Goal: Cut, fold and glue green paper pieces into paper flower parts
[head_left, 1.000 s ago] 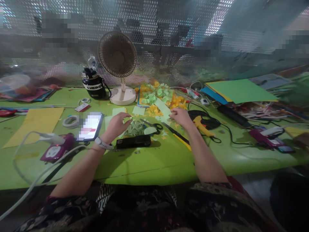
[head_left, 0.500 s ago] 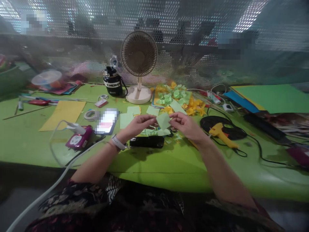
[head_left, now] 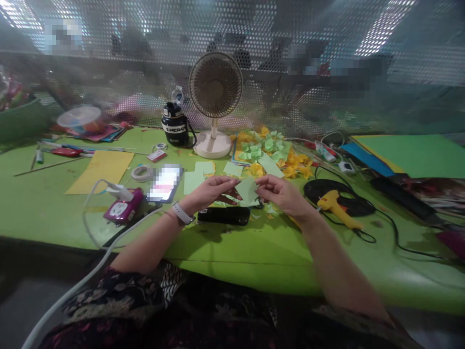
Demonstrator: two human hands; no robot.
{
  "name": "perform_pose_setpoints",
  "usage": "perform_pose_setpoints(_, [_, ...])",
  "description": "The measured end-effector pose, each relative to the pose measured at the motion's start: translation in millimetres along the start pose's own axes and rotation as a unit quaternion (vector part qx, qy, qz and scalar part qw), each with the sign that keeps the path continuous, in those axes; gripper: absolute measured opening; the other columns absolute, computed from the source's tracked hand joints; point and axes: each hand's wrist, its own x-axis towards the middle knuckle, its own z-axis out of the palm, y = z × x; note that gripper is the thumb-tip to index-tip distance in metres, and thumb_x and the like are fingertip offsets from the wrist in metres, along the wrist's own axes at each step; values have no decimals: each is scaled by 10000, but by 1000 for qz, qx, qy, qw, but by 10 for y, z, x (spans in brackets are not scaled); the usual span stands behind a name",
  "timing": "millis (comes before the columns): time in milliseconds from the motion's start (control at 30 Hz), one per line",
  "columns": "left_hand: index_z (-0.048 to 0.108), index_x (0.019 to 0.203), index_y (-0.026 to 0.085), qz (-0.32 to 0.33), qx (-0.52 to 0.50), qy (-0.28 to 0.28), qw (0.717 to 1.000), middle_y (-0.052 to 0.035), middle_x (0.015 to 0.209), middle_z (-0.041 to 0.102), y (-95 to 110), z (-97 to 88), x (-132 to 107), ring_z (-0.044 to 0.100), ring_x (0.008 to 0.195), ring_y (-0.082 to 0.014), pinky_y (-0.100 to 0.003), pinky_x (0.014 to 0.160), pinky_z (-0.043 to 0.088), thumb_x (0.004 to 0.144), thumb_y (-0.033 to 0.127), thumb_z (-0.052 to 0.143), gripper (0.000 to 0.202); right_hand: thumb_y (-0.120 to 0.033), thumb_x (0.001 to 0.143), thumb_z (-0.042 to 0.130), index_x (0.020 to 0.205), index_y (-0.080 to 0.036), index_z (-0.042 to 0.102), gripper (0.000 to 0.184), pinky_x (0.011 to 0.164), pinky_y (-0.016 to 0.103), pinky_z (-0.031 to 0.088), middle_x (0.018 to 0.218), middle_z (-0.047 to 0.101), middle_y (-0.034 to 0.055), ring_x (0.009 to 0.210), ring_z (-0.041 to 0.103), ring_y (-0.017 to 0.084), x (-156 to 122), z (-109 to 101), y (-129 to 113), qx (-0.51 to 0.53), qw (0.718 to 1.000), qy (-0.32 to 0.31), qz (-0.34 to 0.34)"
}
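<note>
A small square of light green paper (head_left: 247,191) is held up between my two hands, above the table. My left hand (head_left: 217,188) pinches its left edge between thumb and fingers; a pale watch is on that wrist. At its right edge, my right hand (head_left: 274,191) grips the paper with thumb and forefinger. Just below lies a black stapler-like object (head_left: 224,216). Green paper scraps lie under the hands, partly hidden. Behind them is a pile of folded green paper pieces (head_left: 269,145) and yellow-orange paper flowers (head_left: 296,165).
A yellow glue gun (head_left: 337,206) rests on a black disc at right, its cord trailing. Left are a phone (head_left: 165,183), a tape roll (head_left: 141,173), a purple power adapter (head_left: 122,206) and yellow paper (head_left: 101,169). A fan (head_left: 215,87) and black bottle (head_left: 175,127) stand behind.
The green paper has tilted and sits slightly lower between my hands. My left fingers have spread a little below it. The whole view has shifted slightly.
</note>
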Motion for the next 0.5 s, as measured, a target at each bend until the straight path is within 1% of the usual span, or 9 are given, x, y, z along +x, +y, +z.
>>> perform_pose_setpoints(133, [699, 938, 121, 7, 3, 14, 1000, -62, 879, 699, -14, -7, -2, 689, 747, -145, -320, 682, 623, 794, 442, 745, 355, -481, 749, 747, 995, -184, 621, 406, 621, 292, 481, 763, 659, 10, 671, 599, 143, -13, -2, -3, -10, 1000, -6, -1])
perform_pose_setpoints(200, [708, 955, 122, 6, 11, 18, 1000, -64, 883, 700, -12, -1, -6, 682, 748, -144, -318, 672, 625, 782, 471, 746, 391, -487, 756, 743, 1008, -183, 626, 412, 633, 293, 485, 776, 659, 11, 685, 604, 143, -21, -4, -4, -16, 1000, -10, 2])
perform_pose_setpoints(333, [718, 904, 112, -2, 32, 0, 999, -61, 830, 691, -19, 12, -11, 663, 739, -138, -298, 649, 622, 747, 475, 774, 400, -520, 754, 737, 1007, -183, 640, 433, 659, 306, 498, 783, 662, 17, 709, 618, 152, -30, 2, -24, -24, 999, -35, 5])
perform_pose_setpoints(500, [704, 898, 126, -30, -12, -34, 999, -52, 837, 676, -50, 4, -15, 657, 746, -138, -295, 637, 618, 754, 469, 772, 378, -530, 754, 740, 998, -177, 652, 438, 673, 312, 504, 811, 673, 29, 719, 617, 150, -36, 13, -45, -25, 999, -48, -9])
